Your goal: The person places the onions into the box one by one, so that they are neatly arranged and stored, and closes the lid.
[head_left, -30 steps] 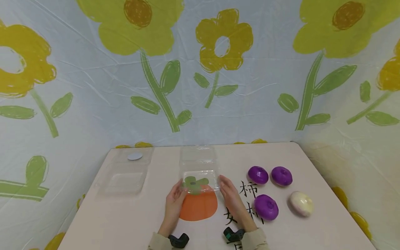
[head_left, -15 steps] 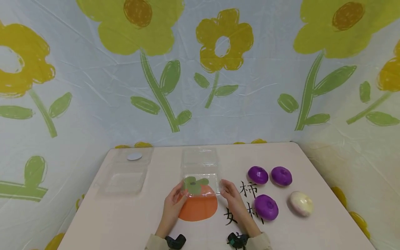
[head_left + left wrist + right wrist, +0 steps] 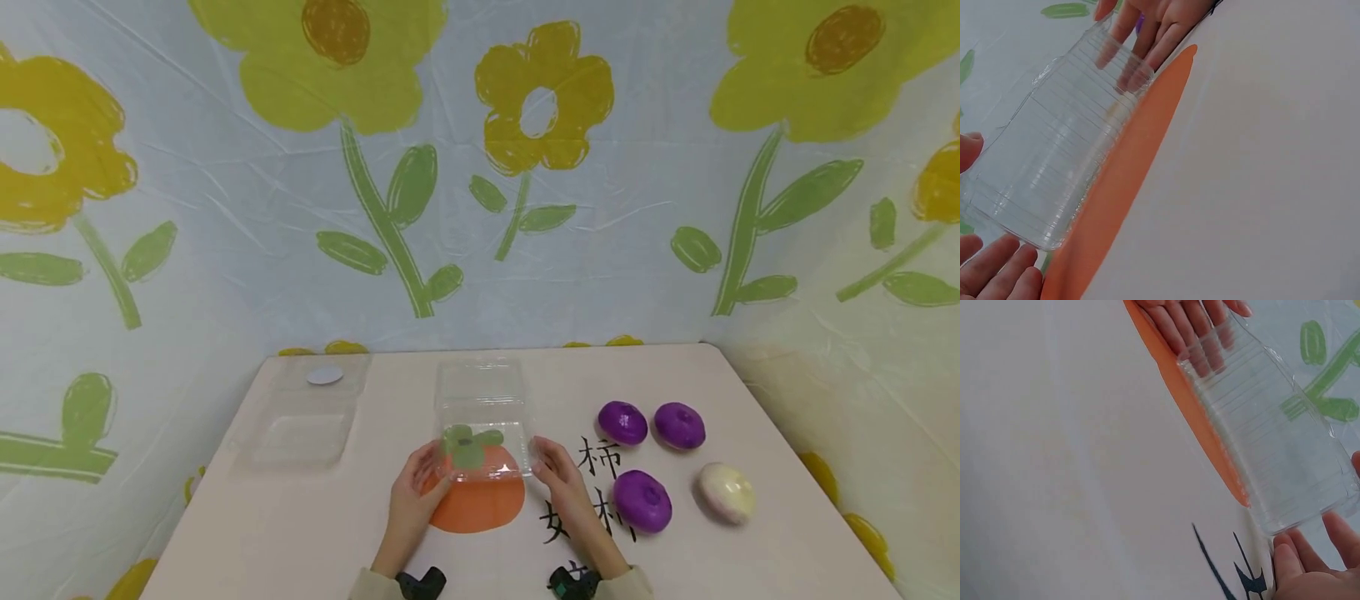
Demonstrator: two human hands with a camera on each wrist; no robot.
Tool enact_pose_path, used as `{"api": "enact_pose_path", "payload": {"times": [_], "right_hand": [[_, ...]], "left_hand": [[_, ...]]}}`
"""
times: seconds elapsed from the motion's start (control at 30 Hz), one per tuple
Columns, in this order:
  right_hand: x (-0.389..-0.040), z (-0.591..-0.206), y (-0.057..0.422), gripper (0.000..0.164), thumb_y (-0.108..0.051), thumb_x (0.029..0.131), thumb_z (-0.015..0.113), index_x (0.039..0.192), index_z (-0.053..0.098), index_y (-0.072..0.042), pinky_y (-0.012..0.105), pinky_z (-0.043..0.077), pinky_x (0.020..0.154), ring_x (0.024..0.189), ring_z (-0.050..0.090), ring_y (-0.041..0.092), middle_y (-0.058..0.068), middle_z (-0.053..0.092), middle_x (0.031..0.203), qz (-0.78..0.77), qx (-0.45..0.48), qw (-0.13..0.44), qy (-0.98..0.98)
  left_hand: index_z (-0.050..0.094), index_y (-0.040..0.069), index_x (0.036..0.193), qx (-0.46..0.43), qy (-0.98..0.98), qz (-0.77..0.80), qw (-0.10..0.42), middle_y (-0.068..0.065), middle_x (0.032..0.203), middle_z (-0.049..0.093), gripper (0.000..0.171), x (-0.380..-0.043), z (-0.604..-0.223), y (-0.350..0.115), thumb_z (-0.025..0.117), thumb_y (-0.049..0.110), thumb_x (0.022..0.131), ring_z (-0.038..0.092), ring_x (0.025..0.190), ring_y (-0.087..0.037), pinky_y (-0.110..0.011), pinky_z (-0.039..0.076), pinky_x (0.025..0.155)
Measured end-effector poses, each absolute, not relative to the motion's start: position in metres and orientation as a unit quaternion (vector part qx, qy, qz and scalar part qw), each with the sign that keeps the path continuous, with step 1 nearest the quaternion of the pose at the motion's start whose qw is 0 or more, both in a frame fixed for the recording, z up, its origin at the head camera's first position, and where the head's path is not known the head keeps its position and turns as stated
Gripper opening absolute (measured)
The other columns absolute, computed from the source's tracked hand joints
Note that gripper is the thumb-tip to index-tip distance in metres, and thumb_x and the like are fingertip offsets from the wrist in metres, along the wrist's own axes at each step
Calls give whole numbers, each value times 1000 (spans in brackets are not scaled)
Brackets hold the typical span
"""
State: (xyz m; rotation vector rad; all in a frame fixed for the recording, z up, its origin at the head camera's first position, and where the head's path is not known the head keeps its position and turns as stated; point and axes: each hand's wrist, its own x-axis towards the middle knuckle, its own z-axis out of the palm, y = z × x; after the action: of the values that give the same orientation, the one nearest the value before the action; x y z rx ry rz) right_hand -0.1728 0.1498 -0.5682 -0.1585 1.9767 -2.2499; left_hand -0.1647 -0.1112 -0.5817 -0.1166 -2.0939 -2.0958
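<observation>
A clear plastic clamshell container (image 3: 486, 408) with its lid folded back lies between my two hands at the middle of the table. My left hand (image 3: 414, 492) holds its left side, thumb at the rim and fingers low against the wall. On the opposite side my right hand (image 3: 564, 487) grips it in the same way. In the left wrist view the container's ribbed wall (image 3: 1060, 144) shows nothing inside. Fingertips (image 3: 1288, 550) of the right hand reach under the bottom edge in the right wrist view.
Another open clear container (image 3: 303, 433) stands at the left, a white oval label on its lid. Three purple onions (image 3: 642, 502) and one white onion (image 3: 726, 493) lie at the right. The tabletop bears an orange persimmon print (image 3: 480, 508). A flowered cloth (image 3: 600, 250) hangs behind.
Both hands have drawn the container slightly toward me and a little to the right. The onions and the left container have stayed in place.
</observation>
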Motion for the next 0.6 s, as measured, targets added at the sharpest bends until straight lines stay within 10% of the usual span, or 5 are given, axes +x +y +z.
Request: {"api": "enact_pose_path", "payload": {"times": [0.6], "right_hand": [[-171, -567, 147, 47, -8, 101, 51, 144, 37, 6, 15, 41, 101, 144, 28, 40, 24, 36, 152, -753, -30, 49, 656]], "left_hand": [[49, 11, 147, -88, -778, -609, 126, -5, 150, 48, 70, -164, -586, -120, 81, 22, 85, 46, 137, -26, -15, 32, 108]]}}
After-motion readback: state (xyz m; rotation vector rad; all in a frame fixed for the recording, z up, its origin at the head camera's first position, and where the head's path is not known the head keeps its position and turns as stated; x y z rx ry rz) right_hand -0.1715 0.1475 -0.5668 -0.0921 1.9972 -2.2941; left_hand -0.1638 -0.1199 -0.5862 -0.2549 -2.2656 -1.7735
